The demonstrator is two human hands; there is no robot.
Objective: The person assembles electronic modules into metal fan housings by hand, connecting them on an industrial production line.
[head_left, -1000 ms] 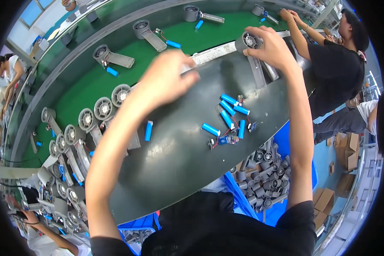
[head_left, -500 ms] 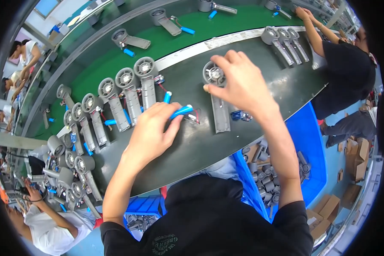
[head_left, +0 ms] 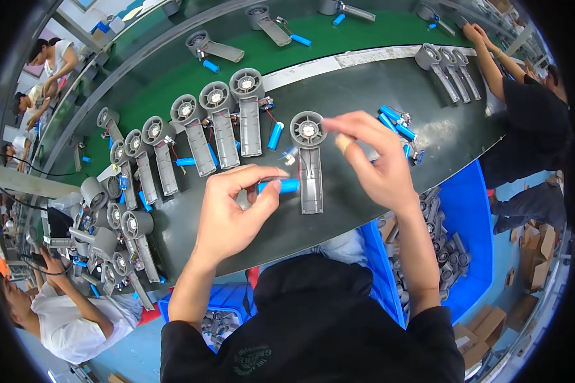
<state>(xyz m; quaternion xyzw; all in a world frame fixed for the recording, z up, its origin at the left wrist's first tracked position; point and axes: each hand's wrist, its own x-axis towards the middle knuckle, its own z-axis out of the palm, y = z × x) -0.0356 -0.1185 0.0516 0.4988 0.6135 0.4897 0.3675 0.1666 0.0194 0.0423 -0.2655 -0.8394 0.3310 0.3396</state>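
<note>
A blue cylindrical battery (head_left: 280, 186) is pinched between the thumb and fingers of my left hand (head_left: 227, 207), just left of a grey fan's handle. Close above it is a small blurred circuit board (head_left: 291, 155). The grey handheld fan housing (head_left: 310, 182) lies on the bench with its round head away from me and its hollow handle exposed. My right hand (head_left: 386, 159) is open at the right of the fan head, thumb and fingers apart. Its fingertips are near the head's rim; whether they touch it, I cannot tell.
Several grey fans (head_left: 215, 105) with batteries stand in a row at left. Loose blue batteries (head_left: 396, 122) lie beyond my right hand. A green conveyor (head_left: 166, 70) carries more fans. A blue bin (head_left: 476, 223) of grey parts is at lower right. Co-workers sit left and right.
My right hand has come off the fan head and moved slightly right. The battery in my left hand is now beside the fan's handle. The whole view has shifted.
</note>
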